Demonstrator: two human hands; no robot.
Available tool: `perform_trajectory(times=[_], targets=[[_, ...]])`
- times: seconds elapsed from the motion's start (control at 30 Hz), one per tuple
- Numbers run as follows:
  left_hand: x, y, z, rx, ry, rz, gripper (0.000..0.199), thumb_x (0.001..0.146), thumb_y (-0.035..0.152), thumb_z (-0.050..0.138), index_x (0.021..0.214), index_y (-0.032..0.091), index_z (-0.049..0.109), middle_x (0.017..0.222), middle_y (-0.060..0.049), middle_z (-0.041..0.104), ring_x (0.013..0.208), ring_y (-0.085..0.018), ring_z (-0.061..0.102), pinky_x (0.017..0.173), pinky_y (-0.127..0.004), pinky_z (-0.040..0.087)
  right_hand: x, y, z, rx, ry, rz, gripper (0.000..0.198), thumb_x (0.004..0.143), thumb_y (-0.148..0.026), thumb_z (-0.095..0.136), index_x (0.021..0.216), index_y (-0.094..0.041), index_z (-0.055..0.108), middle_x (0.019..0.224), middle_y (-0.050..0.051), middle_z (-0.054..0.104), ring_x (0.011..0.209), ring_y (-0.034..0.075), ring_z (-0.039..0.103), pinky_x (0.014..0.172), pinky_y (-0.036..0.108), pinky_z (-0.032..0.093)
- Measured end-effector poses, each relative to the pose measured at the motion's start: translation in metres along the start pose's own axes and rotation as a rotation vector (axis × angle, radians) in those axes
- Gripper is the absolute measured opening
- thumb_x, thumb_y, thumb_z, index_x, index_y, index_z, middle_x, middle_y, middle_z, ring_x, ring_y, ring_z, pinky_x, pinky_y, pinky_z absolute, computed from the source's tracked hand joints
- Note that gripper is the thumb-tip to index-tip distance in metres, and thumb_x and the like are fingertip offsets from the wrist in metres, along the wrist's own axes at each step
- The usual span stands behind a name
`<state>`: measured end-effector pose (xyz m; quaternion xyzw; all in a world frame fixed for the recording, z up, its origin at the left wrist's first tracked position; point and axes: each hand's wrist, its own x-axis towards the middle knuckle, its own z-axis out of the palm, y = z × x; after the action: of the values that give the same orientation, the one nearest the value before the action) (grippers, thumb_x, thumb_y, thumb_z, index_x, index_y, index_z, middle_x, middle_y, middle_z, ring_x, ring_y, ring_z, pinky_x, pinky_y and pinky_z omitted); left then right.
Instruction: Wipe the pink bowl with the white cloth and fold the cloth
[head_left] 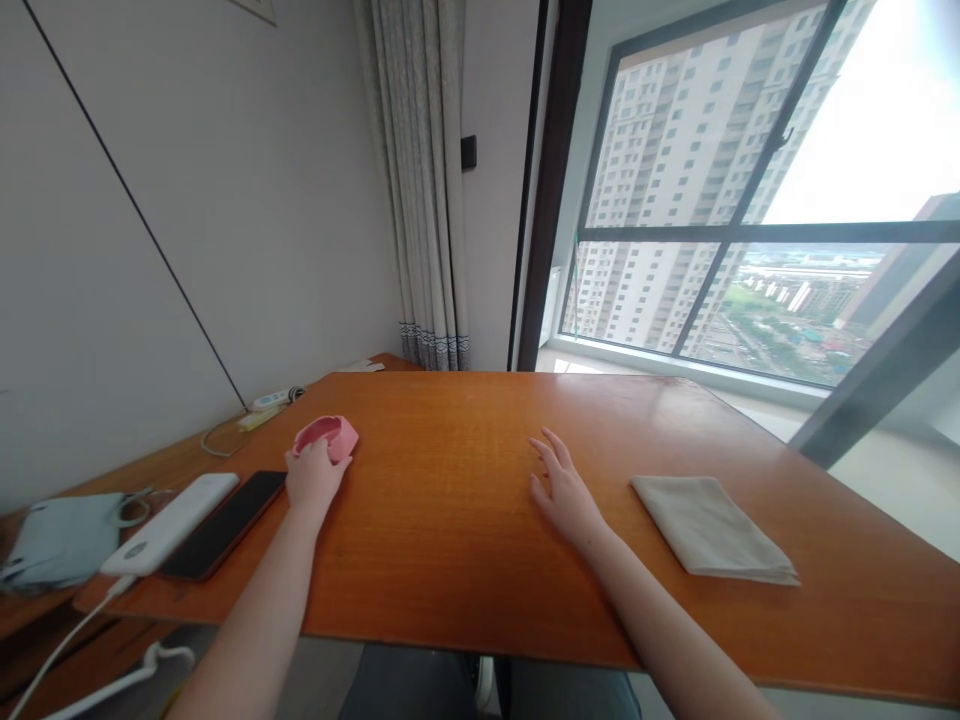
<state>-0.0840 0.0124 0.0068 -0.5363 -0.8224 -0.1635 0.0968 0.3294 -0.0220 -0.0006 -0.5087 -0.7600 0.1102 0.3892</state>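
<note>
My left hand (313, 476) grips the near rim of a small pink bowl (344, 437) with angular sides, at the left of the wooden table (450, 530). Part of the bowl is hidden behind my fingers, and I cannot tell whether it touches the tabletop. Over the middle of the table, my right hand (564, 490) has its fingers apart and holds nothing. A folded beige cloth (709, 525) lies flat to the right of that hand.
Left of my left hand lie a black phone (225, 525) and a white power bank (172, 525) with a cable. Further left sits a pale blue pouch (71, 540). A power strip (262, 415) is by the wall; a curtain (424, 180) and window stand beyond.
</note>
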Motion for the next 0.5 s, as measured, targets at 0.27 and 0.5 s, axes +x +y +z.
perform_trajectory(times=[0.27, 0.5], targets=[[-0.001, 0.003, -0.001, 0.035, -0.067, 0.0, 0.052, 0.074, 0.047, 0.053, 0.113, 0.012, 0.055, 0.113, -0.015, 0.058, 0.108, -0.04, 0.042, 0.08, -0.041, 0.042, 0.003, 0.0, -0.004, -0.038, 0.053, 0.027, 0.046, 0.082, -0.022, 0.042, 0.128, -0.022, 0.042, 0.145, 0.01, 0.024, 0.125, 0.024, 0.04, 0.102, 0.043, 0.039], [-0.005, 0.005, -0.003, 0.047, -0.069, 0.015, 0.053, 0.073, 0.045, 0.054, 0.116, 0.013, 0.054, 0.12, -0.018, 0.053, 0.114, -0.04, 0.04, 0.088, -0.05, 0.038, -0.004, 0.032, -0.052, -0.357, 0.309, 0.269, 0.036, 0.081, -0.03, 0.042, 0.113, -0.019, 0.054, 0.141, 0.013, 0.034, 0.13, 0.033, 0.031, 0.104, 0.062, 0.018]])
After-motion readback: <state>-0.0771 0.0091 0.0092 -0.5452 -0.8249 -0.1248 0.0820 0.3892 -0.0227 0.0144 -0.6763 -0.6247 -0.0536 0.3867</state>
